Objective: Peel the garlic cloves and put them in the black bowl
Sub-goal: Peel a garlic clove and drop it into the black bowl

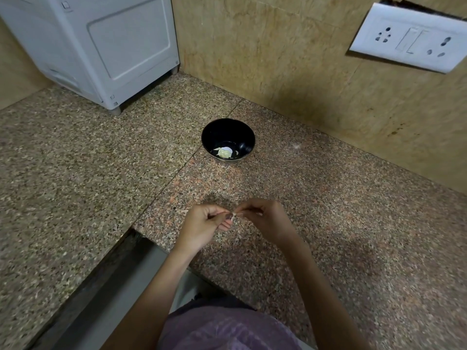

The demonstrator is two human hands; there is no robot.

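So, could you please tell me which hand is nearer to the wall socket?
Right. The right hand is below and left of the socket; the left hand is farther to the left, both pinching a garlic clove.

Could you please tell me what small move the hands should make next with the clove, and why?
Probably pull the skin off the garlic clove: the left hand and the right hand both pinch it above the counter, well short of the black bowl, which holds peeled garlic, and a pale flake seems to stick out between them.

No readable text or labels.
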